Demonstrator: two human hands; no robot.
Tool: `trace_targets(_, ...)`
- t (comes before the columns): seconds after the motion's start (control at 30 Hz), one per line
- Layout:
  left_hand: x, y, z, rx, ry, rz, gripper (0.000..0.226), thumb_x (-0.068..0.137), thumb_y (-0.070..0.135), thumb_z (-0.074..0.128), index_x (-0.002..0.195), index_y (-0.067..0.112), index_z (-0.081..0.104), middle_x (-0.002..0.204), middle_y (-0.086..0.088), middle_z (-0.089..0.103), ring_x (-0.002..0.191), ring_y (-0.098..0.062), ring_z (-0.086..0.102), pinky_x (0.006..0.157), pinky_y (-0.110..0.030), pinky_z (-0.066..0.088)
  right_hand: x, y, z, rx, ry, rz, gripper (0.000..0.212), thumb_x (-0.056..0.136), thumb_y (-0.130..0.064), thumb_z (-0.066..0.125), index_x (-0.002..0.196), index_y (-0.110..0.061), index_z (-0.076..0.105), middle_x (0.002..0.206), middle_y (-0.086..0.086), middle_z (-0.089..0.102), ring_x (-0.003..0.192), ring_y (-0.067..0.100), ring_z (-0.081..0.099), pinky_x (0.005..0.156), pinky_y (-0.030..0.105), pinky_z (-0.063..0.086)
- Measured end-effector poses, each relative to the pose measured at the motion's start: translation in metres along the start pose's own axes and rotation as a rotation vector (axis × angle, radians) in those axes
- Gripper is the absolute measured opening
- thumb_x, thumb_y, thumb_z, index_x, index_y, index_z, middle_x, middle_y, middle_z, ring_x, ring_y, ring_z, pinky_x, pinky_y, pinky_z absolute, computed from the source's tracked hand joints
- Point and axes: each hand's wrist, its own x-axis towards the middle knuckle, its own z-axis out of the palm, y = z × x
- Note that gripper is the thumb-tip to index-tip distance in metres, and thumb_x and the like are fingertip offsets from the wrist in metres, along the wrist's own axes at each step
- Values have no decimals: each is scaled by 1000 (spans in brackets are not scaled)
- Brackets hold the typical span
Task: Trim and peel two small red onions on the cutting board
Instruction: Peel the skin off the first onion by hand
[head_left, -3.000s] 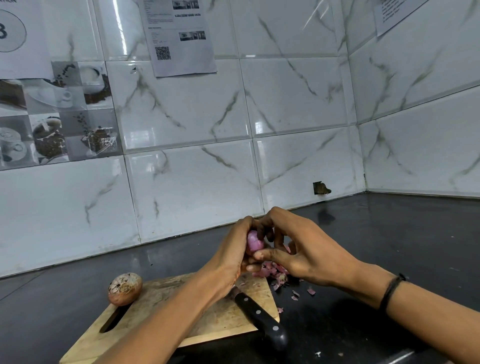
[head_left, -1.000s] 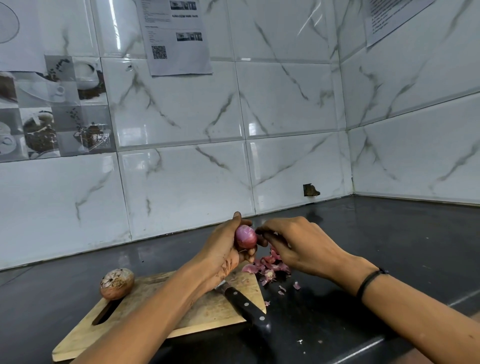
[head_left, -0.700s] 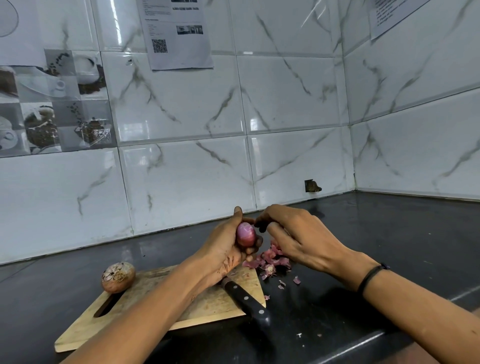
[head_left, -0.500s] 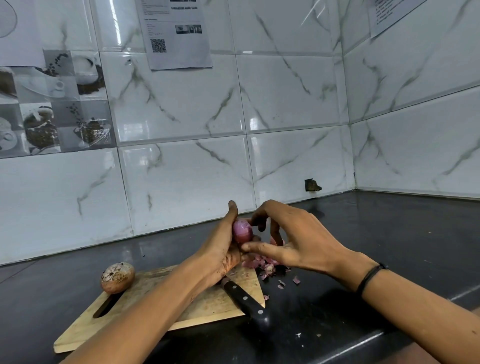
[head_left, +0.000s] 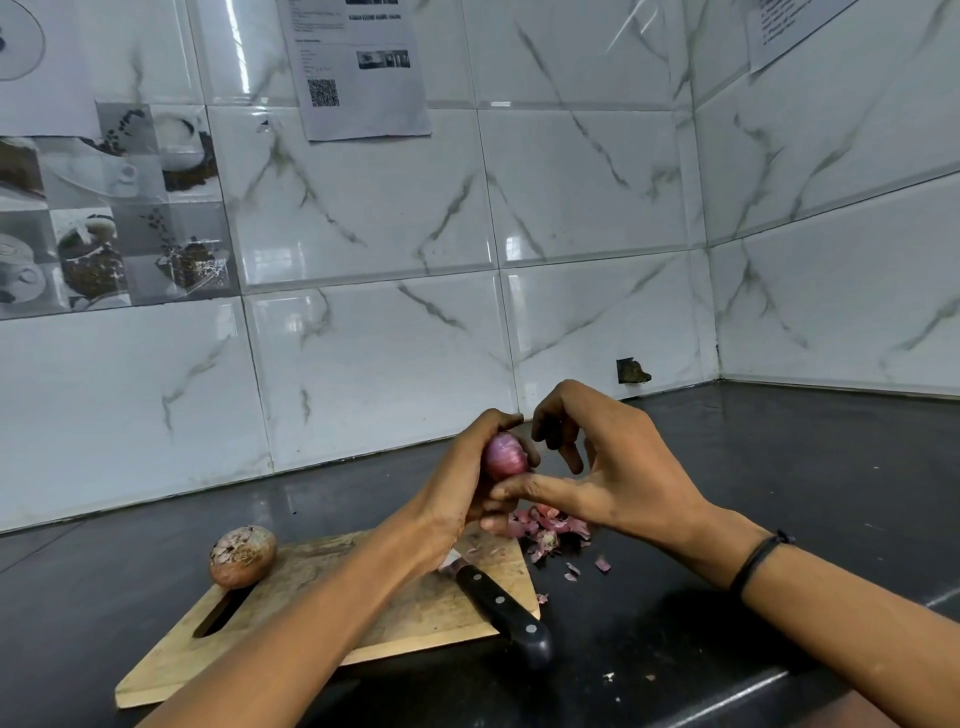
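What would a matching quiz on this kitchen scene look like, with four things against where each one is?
Things
1. peeled red onion
2. unpeeled onion
3. black-handled knife
4. onion skins

Places
A. heaped on the black counter beside the board's far right corner
B. gripped in the left hand
C. on the wooden cutting board, by its handle slot
D. lying across the board's right edge, handle overhanging

Pairs: 1-B, 2-C, 3-D, 4-A
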Motion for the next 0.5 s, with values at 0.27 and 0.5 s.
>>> trace_targets(0.27, -2, 2, 1, -158, -25, 44, 31, 97, 32, 48, 80, 9, 61, 70, -7, 57, 43, -8, 51, 40, -19, 41, -3, -6, 6, -100, 4, -68, 52, 77, -48, 83, 106, -31, 43, 80, -12, 56, 65, 6, 54, 51, 35, 49)
trace_targets(0.5, 2, 0, 1, -105, -31, 40, 39, 96, 33, 46, 65, 15, 63, 66, -5, 57, 45, -11, 43, 47, -24, 36, -3, -5, 7, -83, -25, -88, 52, 80, -36, 84, 108, -30, 40, 80, -10, 57, 67, 10, 55, 52, 30, 49)
